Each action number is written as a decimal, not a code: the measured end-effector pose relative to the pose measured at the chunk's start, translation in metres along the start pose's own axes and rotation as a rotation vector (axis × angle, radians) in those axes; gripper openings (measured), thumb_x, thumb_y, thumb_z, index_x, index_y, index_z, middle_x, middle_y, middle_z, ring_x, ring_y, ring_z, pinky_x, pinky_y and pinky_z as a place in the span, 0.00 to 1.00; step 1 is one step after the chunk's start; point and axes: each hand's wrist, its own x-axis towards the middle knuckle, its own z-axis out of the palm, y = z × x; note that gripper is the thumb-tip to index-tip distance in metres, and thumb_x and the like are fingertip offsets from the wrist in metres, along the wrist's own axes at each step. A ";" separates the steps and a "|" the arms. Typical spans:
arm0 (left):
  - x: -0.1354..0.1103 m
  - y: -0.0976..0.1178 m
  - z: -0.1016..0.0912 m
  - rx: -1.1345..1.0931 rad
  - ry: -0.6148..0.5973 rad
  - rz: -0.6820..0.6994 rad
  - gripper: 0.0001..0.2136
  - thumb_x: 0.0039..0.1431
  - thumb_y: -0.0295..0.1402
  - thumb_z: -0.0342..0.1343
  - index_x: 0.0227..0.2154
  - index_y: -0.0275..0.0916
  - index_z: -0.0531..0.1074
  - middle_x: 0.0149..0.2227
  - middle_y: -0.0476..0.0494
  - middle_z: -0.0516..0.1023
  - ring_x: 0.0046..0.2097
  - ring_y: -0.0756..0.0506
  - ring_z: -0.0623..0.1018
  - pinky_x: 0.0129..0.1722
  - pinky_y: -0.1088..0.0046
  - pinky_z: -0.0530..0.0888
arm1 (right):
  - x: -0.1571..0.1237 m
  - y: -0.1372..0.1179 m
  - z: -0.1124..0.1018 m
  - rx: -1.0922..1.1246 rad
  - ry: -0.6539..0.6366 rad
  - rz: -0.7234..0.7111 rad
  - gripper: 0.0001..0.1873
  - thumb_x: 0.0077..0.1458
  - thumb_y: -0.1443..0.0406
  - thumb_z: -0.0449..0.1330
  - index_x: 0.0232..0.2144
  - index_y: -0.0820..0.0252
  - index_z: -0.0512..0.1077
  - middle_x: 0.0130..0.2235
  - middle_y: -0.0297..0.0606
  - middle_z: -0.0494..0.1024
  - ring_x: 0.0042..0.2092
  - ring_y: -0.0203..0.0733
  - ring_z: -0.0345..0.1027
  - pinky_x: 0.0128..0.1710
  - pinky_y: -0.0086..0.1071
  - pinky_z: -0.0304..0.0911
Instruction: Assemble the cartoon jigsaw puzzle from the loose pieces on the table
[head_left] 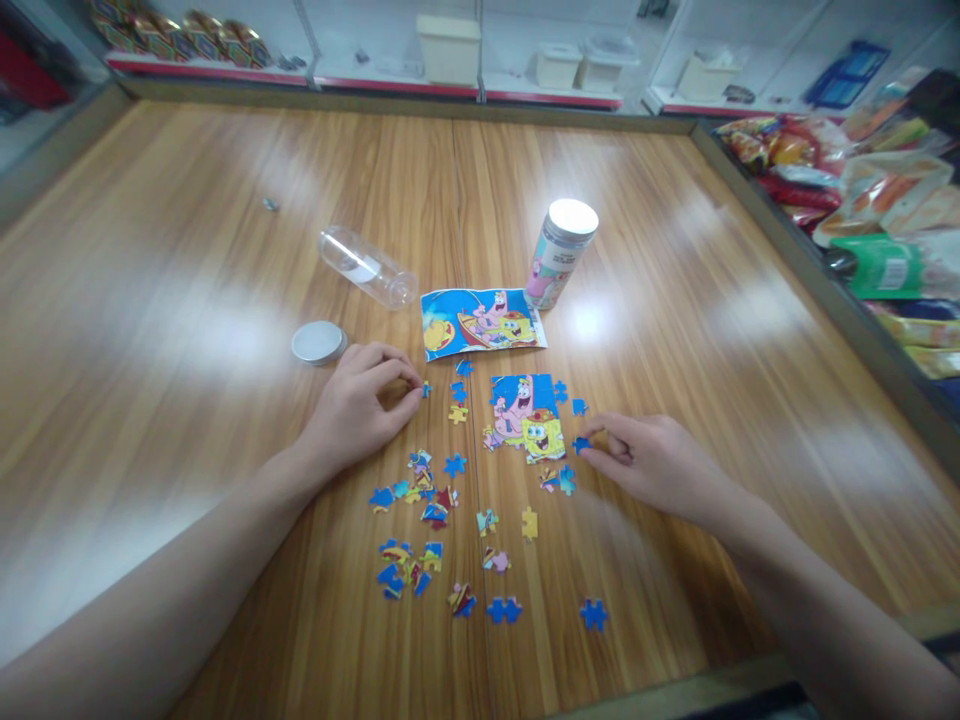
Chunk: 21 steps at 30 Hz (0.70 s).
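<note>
A partly joined cartoon jigsaw (523,416) lies on the wooden table (187,260), below a printed reference picture (481,322). My right hand (651,464) pinches a blue puzzle piece (581,444) just right of the joined block. My left hand (358,402) rests curled on the table left of it, fingertips pinching a small blue piece (426,389). Several loose pieces (435,520) are scattered in front of me between my forearms.
A clear plastic tube (367,266) lies on its side beyond my left hand, with a round metal lid (319,342) beside it. A printed canister (561,252) stands upright behind the picture. Snack packets (877,180) fill the right edge; shelves run along the back.
</note>
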 end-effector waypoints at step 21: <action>0.001 0.002 -0.001 0.004 0.008 0.011 0.03 0.59 0.33 0.58 0.33 0.40 0.74 0.40 0.45 0.74 0.43 0.43 0.74 0.48 0.61 0.70 | -0.005 -0.004 -0.016 0.018 -0.235 -0.127 0.04 0.60 0.62 0.60 0.37 0.54 0.74 0.25 0.28 0.74 0.26 0.33 0.65 0.28 0.29 0.49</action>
